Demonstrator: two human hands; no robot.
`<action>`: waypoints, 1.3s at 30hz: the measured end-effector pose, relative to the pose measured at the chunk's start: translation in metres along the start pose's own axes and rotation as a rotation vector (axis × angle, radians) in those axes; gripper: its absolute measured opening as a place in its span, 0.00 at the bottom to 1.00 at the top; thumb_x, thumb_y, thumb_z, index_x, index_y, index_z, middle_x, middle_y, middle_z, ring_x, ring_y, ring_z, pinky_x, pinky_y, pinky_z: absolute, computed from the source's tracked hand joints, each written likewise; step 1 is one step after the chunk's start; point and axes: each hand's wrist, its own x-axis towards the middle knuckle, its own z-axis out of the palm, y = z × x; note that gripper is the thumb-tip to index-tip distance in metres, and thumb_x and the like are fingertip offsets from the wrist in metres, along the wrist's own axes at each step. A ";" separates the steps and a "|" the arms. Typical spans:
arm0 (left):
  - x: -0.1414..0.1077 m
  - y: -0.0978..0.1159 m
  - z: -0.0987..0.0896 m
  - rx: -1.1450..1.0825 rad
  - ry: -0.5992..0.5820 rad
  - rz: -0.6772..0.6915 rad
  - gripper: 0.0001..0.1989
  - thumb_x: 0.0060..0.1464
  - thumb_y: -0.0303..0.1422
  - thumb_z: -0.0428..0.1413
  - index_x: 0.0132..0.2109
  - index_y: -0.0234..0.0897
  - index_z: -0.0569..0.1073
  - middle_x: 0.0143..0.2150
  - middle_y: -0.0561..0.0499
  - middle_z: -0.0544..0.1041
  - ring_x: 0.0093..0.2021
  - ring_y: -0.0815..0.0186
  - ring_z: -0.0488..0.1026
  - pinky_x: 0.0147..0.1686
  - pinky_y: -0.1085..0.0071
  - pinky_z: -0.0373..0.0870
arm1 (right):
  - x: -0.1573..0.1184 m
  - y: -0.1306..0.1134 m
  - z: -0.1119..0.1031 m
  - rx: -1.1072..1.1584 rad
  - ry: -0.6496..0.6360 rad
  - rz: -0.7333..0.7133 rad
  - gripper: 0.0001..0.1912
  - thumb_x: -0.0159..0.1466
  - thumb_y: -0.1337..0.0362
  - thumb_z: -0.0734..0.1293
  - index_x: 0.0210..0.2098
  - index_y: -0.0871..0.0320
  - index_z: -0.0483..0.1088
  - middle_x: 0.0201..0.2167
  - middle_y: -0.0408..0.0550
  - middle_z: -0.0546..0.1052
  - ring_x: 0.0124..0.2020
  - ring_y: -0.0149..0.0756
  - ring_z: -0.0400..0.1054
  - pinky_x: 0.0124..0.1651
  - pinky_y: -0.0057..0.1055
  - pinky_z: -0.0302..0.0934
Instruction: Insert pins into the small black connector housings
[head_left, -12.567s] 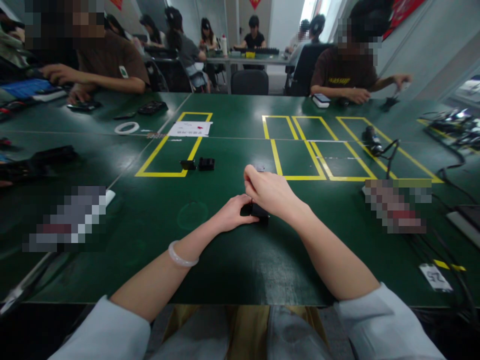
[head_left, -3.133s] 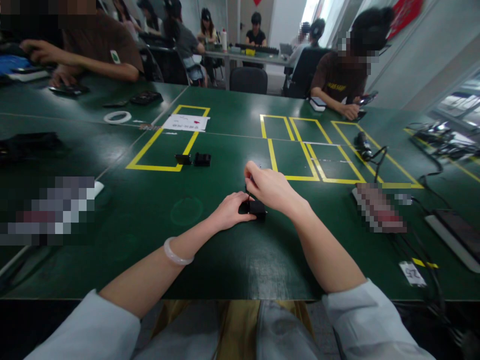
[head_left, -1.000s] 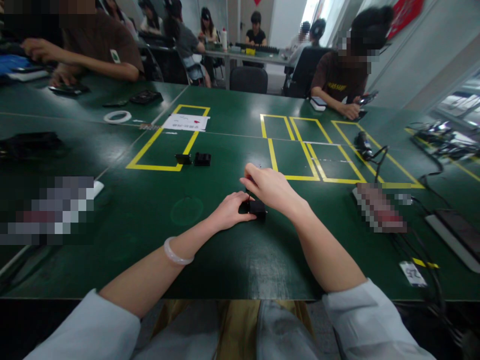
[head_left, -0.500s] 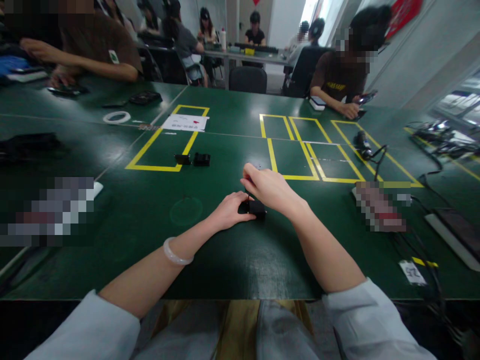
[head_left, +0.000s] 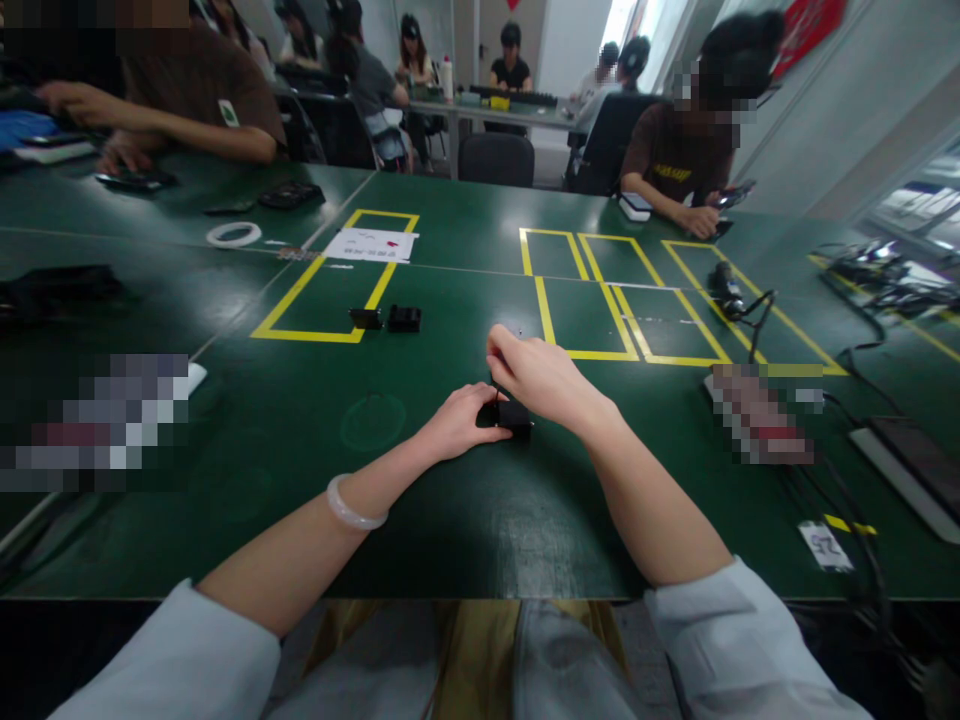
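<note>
My left hand [head_left: 459, 420] rests on the green table, thumb and fingers closed around a small black block-shaped part [head_left: 514, 419]. Just above the part is my right hand [head_left: 538, 372], its fingers curled in a pinch. From under those fingers a thin dark-shafted tool [head_left: 497, 394] points down at the part; its handle is hidden in the hand. Further off lie two small black pieces: an upright flat one [head_left: 366, 318] and a blocky one [head_left: 404, 318].
Yellow tape outlines [head_left: 592, 353] mark the table [head_left: 420, 530]. A white paper label [head_left: 371, 245] and a tape roll [head_left: 233, 235] lie at the far left. To the right are a black device [head_left: 726, 288], cables and a blurred-out phone-like object [head_left: 761, 412]. Several people sit around.
My right hand has turned very slightly over the black part, its fingertips shifting a little to the right. My left hand and the part stay in place.
</note>
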 end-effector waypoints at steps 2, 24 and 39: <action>0.000 0.000 0.000 0.003 -0.004 -0.015 0.22 0.52 0.42 0.64 0.51 0.39 0.73 0.51 0.45 0.77 0.51 0.51 0.73 0.52 0.56 0.68 | 0.000 0.000 0.000 0.003 0.008 0.006 0.11 0.70 0.62 0.54 0.48 0.55 0.64 0.34 0.45 0.78 0.31 0.35 0.69 0.29 0.30 0.45; 0.000 0.001 0.000 0.012 0.005 0.018 0.23 0.52 0.42 0.64 0.53 0.38 0.73 0.52 0.45 0.76 0.52 0.52 0.73 0.51 0.58 0.68 | 0.002 0.001 0.003 0.010 0.013 0.006 0.12 0.71 0.59 0.54 0.47 0.55 0.64 0.34 0.46 0.78 0.32 0.34 0.69 0.30 0.29 0.46; 0.001 0.002 -0.001 0.008 -0.008 -0.019 0.22 0.52 0.42 0.64 0.51 0.37 0.73 0.51 0.44 0.77 0.51 0.51 0.73 0.51 0.56 0.69 | 0.000 -0.001 0.001 0.004 0.020 0.011 0.12 0.70 0.62 0.54 0.48 0.56 0.63 0.33 0.46 0.78 0.31 0.35 0.69 0.30 0.29 0.46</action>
